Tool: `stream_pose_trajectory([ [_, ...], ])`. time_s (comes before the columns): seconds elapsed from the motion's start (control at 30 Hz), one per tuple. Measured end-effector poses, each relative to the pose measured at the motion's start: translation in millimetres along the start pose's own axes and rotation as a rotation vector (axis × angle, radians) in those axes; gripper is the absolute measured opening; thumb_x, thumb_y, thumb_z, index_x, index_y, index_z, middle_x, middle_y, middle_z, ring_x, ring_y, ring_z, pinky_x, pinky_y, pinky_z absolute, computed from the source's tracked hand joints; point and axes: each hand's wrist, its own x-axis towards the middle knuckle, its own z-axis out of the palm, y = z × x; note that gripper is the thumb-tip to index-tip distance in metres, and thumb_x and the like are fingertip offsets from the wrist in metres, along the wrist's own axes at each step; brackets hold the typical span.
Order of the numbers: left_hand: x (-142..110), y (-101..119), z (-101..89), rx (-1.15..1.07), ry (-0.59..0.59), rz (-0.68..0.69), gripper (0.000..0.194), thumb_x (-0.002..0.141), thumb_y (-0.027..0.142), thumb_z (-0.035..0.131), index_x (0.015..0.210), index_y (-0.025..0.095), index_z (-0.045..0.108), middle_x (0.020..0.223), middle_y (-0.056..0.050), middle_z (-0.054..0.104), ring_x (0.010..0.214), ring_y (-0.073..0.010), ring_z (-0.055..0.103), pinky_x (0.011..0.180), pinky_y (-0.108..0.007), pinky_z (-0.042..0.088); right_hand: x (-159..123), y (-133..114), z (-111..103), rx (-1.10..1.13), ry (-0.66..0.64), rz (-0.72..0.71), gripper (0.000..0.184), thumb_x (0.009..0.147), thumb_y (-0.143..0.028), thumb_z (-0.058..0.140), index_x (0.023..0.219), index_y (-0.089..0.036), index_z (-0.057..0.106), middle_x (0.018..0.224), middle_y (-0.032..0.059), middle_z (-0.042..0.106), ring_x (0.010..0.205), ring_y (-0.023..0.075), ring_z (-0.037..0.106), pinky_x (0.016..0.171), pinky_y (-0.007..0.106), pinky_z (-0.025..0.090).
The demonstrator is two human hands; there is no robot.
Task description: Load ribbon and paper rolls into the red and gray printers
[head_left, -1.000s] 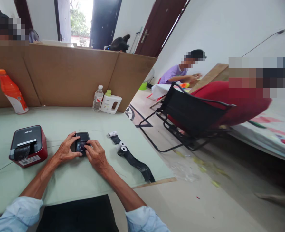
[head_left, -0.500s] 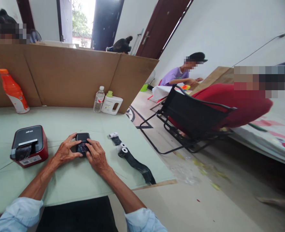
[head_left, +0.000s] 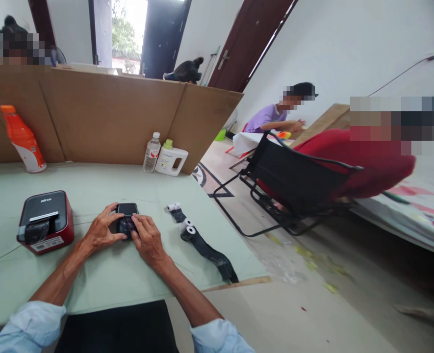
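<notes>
A small black rectangular device [head_left: 127, 210] lies on the pale green tabletop between my hands, its upper part smooth and its lower part glossy. My left hand [head_left: 102, 229] grips its left side, with the thumb at the lower edge and the fingers at the upper corner. From the right, my right hand [head_left: 147, 238] closes on it, fingertips over the right edge and lower surface. My fingers hide parts of both sides. A red and black label printer [head_left: 46, 221] stands left of my left hand. Black ribbon [head_left: 211, 255] with white-cored rolls lies to the right of my right hand.
An orange bottle [head_left: 23, 139], a clear water bottle [head_left: 152, 153] and a white jug [head_left: 170, 159] stand before a brown cardboard partition [head_left: 117, 117]. Right of the table are a black folding chair [head_left: 290, 171], a person in red and a person in purple [head_left: 263, 119].
The view has shifted very slightly. My hands keep the same hold on the black device, and the things on the table stay in place.
</notes>
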Motion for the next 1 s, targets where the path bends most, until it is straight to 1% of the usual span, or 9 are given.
stream_pose_trajectory([
  [0.07,-1.1,-0.6,-0.2,0.013,0.009,-0.023,0.071,0.064,0.033,0.094,0.129,0.022,0.069,0.156,-0.018,0.053,0.142,-0.0372,0.054,0.117,-0.052,0.048,-0.4,-0.6,0.5,0.008,-0.001,0.028,0.043,0.092,-0.010,0.053,0.133,-0.015,0.064,0.134,0.0166,0.065,0.122,0.0311,0.058,0.106,0.051,0.054],
  [0.17,-5.4,-1.5,2.8,0.025,0.029,-0.086,0.083,0.065,0.039,0.093,0.139,0.021,0.062,0.152,-0.017,0.058,0.139,-0.0360,0.057,0.118,-0.053,0.047,-2.1,-1.1,2.9,0.046,0.013,0.106,0.040,0.090,-0.010,0.053,0.128,-0.016,0.065,0.145,0.0187,0.057,0.132,0.0320,0.054,0.110,0.053,0.052],
  [0.23,-9.3,-1.7,6.1,0.027,0.039,-0.145,0.086,0.067,0.042,0.092,0.143,0.020,0.058,0.149,-0.018,0.060,0.138,-0.0363,0.058,0.118,-0.054,0.047,-3.4,-0.8,5.4,0.093,0.017,0.147,0.040,0.089,-0.010,0.052,0.127,-0.015,0.064,0.152,0.0196,0.052,0.138,0.0317,0.052,0.113,0.054,0.050],
  [0.33,-13.4,-0.9,9.2,0.017,0.038,-0.188,0.081,0.071,0.047,0.088,0.142,0.018,0.060,0.146,-0.018,0.063,0.135,-0.0373,0.060,0.116,-0.054,0.048,-5.0,1.1,10.1,0.160,0.035,0.171,0.044,0.091,-0.011,0.050,0.134,-0.014,0.058,0.151,0.0200,0.053,0.140,0.0294,0.052,0.117,0.052,0.048],
  [0.47,-11.6,1.8,5.5,-0.009,0.005,-0.171,0.071,0.075,0.050,0.085,0.135,0.020,0.066,0.138,-0.015,0.068,0.128,-0.0359,0.065,0.111,-0.052,0.052,-6.6,4.9,16.7,0.196,0.062,0.175,0.050,0.096,-0.015,0.049,0.145,-0.015,0.051,0.151,0.0194,0.053,0.142,0.0278,0.051,0.119,0.051,0.046],
  [0.57,-7.1,4.5,0.1,-0.010,-0.022,-0.193,0.068,0.076,0.054,0.082,0.133,0.019,0.067,0.137,-0.015,0.068,0.127,-0.0357,0.065,0.111,-0.052,0.051,-8.2,7.5,21.8,0.201,0.068,0.202,0.050,0.095,-0.016,0.051,0.145,-0.016,0.053,0.152,0.0190,0.053,0.143,0.0290,0.050,0.118,0.053,0.047],
  [0.7,-3.1,6.9,-4.3,-0.016,-0.064,-0.236,0.071,0.072,0.056,0.084,0.130,0.018,0.069,0.136,-0.016,0.067,0.126,-0.0359,0.065,0.110,-0.050,0.052,-9.6,9.1,27.1,0.207,0.078,0.234,0.051,0.094,-0.017,0.053,0.145,-0.016,0.054,0.151,0.0189,0.054,0.142,0.0298,0.052,0.118,0.054,0.047],
  [0.9,-5.4,3.0,-4.7,-0.034,-0.059,-0.277,0.076,0.069,0.057,0.084,0.132,0.019,0.069,0.142,-0.016,0.064,0.132,-0.0366,0.061,0.116,-0.052,0.046,-9.4,8.3,28.9,0.206,0.071,0.249,0.052,0.094,-0.018,0.054,0.146,-0.016,0.054,0.153,0.0190,0.053,0.143,0.0305,0.051,0.119,0.055,0.045],
  [1.0,-1.7,-2.9,-7.1,-0.082,-0.087,-0.307,0.062,0.077,0.052,0.076,0.129,0.019,0.072,0.145,-0.015,0.063,0.133,-0.0353,0.060,0.115,-0.050,0.048,-8.8,7.6,27.7,0.213,0.067,0.262,0.054,0.093,-0.017,0.055,0.148,-0.017,0.054,0.153,0.0179,0.053,0.143,0.0299,0.050,0.120,0.054,0.045],
])
